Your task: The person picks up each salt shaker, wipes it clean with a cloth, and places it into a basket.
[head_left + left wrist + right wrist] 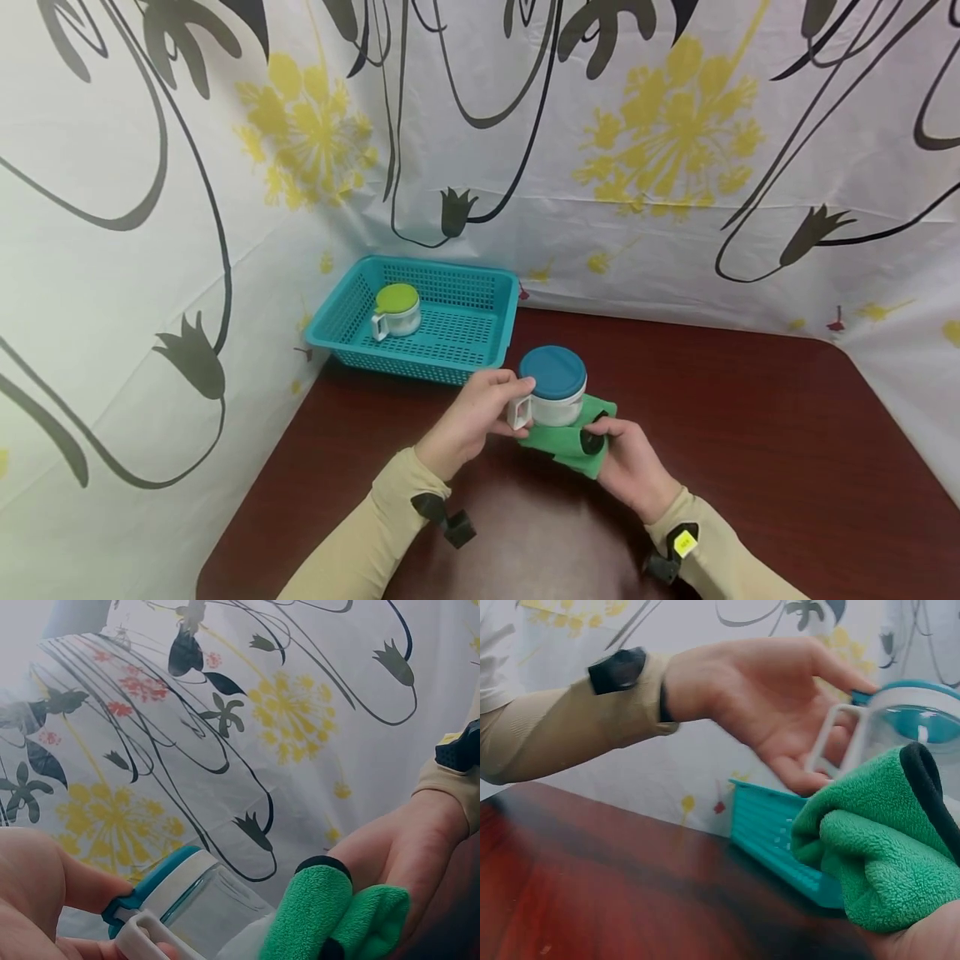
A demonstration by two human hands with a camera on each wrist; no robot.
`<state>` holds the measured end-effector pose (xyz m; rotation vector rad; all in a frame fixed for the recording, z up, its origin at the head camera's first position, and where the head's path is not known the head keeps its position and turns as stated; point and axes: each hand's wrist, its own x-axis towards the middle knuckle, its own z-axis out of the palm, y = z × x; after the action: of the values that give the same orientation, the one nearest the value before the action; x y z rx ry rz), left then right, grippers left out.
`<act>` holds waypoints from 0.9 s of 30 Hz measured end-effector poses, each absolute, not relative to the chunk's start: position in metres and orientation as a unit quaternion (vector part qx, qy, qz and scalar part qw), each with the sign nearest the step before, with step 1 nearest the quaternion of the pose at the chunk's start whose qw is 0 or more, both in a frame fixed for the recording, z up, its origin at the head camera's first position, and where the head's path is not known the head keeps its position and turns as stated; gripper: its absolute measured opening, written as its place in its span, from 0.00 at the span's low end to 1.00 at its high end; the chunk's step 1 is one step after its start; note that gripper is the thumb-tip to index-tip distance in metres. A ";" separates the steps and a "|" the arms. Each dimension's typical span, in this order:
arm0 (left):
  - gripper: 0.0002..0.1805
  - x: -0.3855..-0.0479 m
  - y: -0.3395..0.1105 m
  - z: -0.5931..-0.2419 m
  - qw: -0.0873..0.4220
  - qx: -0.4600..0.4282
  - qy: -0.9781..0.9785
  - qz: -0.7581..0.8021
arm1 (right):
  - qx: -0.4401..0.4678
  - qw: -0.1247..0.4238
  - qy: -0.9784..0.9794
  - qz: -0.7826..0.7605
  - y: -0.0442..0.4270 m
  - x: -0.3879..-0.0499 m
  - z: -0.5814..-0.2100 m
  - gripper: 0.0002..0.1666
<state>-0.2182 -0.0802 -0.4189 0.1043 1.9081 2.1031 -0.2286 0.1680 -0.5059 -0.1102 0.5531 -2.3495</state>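
A clear jar (557,410) with a blue lid (553,372) and a white handle (519,412) is held up over the table. My left hand (480,412) grips it by the handle, thumb up at the lid's edge, as the left wrist view also shows. My right hand (633,462) holds a folded green cloth (562,442) with black edging. The cloth (885,847) lies against the jar's lower side in the right wrist view. Part of the right fingers is hidden by the cloth.
A turquoise plastic basket (468,333) stands at the table's back left. Inside it sits another handled jar (401,322) with a green lid (397,297). Patterned cloth walls (480,167) border the dark red table (720,400) at the back and left.
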 end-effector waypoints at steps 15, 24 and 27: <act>0.17 -0.211 -0.077 -0.406 0.138 0.062 0.656 0.740 | -0.010 0.266 0.206 -0.942 0.207 -0.244 -0.485 0.31; 0.16 -0.212 -0.070 -0.408 0.158 0.059 0.657 0.734 | -0.023 0.287 0.213 -0.934 0.187 -0.239 -0.500 0.25; 0.16 -0.211 -0.067 -0.408 0.158 0.056 0.655 0.737 | -0.045 0.305 0.218 -0.926 0.179 -0.235 -0.504 0.27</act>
<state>-0.2112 -0.0674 -0.4082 0.1606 1.8744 2.1078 -0.2352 0.1788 -0.5036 -0.1187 0.5782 -2.4508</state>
